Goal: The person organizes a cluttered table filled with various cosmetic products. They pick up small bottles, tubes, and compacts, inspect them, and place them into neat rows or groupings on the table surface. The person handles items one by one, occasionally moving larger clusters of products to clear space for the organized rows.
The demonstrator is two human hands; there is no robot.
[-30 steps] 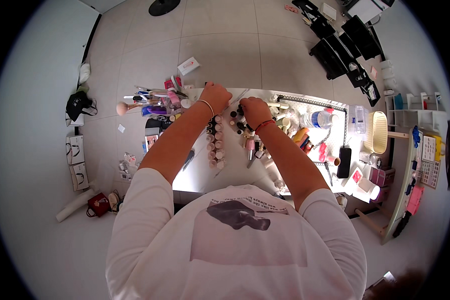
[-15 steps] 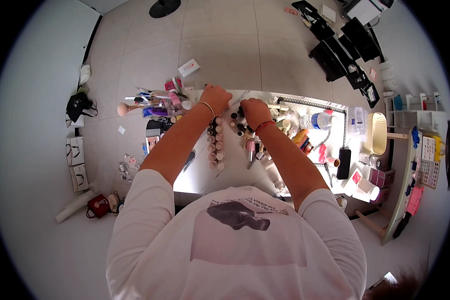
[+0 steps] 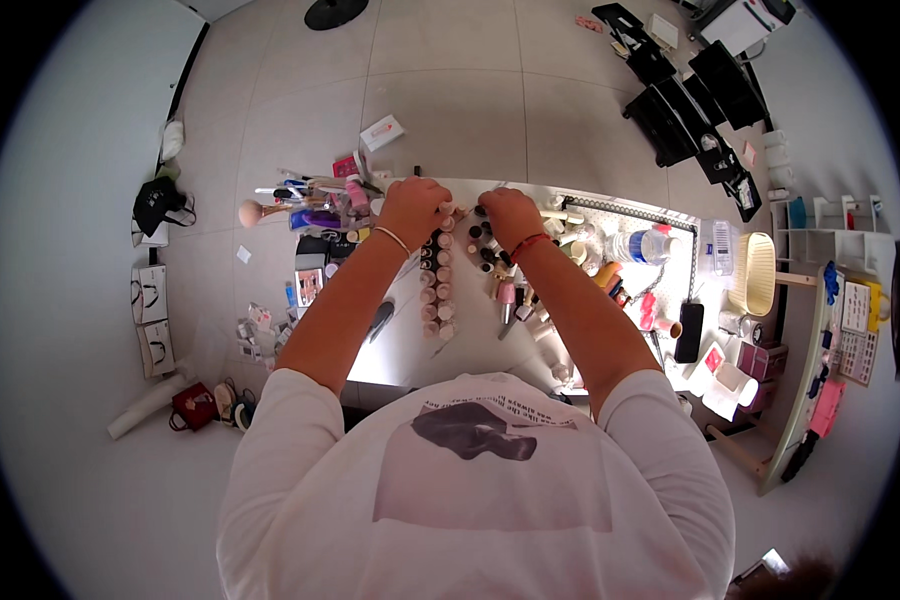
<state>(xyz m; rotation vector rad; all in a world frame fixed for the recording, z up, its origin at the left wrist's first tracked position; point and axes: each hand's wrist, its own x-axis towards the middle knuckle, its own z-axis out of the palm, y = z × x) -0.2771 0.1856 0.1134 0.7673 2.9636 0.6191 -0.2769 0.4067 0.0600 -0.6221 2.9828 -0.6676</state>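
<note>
Two neat columns of small pale-pink bottles [image 3: 437,290] run down the middle of the white table [image 3: 400,360]. At their far end, my left hand [image 3: 416,214] is closed, with its fingertips at a small pale bottle [image 3: 448,209]. To the right, my right hand [image 3: 511,217] is curled, its fingertips against a small black-capped bottle [image 3: 482,211]. Several loose black caps or bottles [image 3: 475,232] lie between the columns and my right wrist. Closer to me is a pink bottle [image 3: 507,292] with a silver part. My fingers partly hide what they touch.
Makeup brushes [image 3: 253,212] and tubes crowd the table's left end. At right are a lit tray [image 3: 682,240], a clear water bottle [image 3: 638,245], a black phone [image 3: 688,332] and a cream basket [image 3: 753,273]. A white box [image 3: 382,132] lies beyond the far edge.
My left hand has drawn back slightly toward me and to the left, showing more of the columns' far end. My right hand stays by the black-capped bottles with little movement.
</note>
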